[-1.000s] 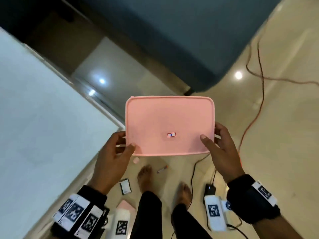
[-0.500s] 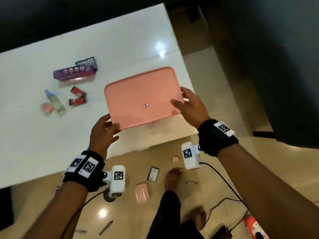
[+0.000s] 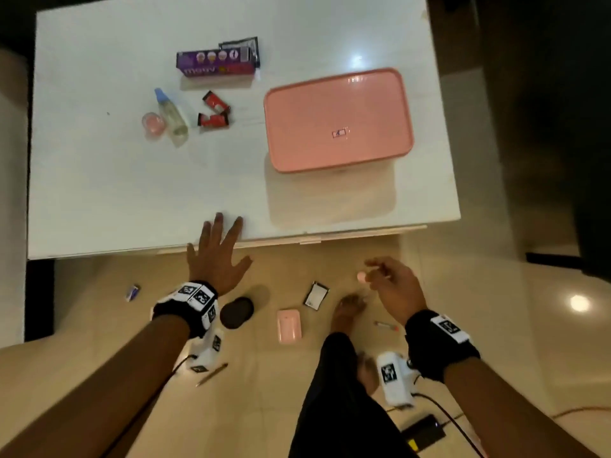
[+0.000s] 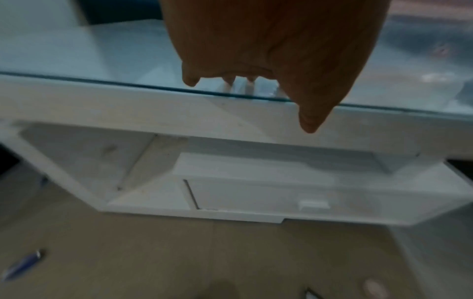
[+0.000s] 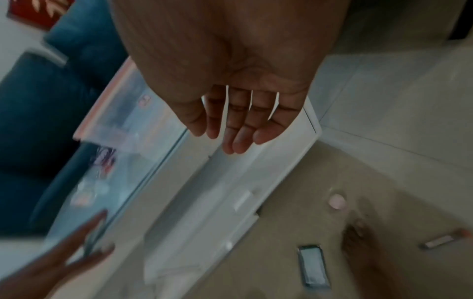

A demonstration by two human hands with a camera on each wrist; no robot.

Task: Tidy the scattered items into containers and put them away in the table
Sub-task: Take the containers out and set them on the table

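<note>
The pink lidded container [image 3: 339, 120] sits flat on the right side of the white table [image 3: 99, 180], and it shows blurred in the right wrist view [image 5: 120, 113]. Nothing is touching it. My left hand [image 3: 220, 246] is empty, its fingers spread over the table's front edge. My right hand [image 3: 386, 276] hangs over the floor in front of the table with relaxed fingers [image 5: 238, 129] and holds nothing. Scattered on the table's left are a purple box [image 3: 216, 64], a black packet [image 3: 239, 47], a clear bottle [image 3: 172, 115], a small pink cup [image 3: 153, 123] and two red packets [image 3: 215, 110].
On the floor lie a pink round piece [image 3: 361, 276], a black-and-white card [image 3: 316, 295], a pink case [image 3: 289, 325], a dark oval object [image 3: 236, 312], a pen [image 3: 211, 375], a small tube [image 3: 385, 325] and a charger [image 3: 423, 431]. Under the tabletop is a shut drawer with a handle [image 4: 313, 205].
Both hands carried the pink container over the table, set it down on the right side and let go. They have drawn back to the table's front edge.
</note>
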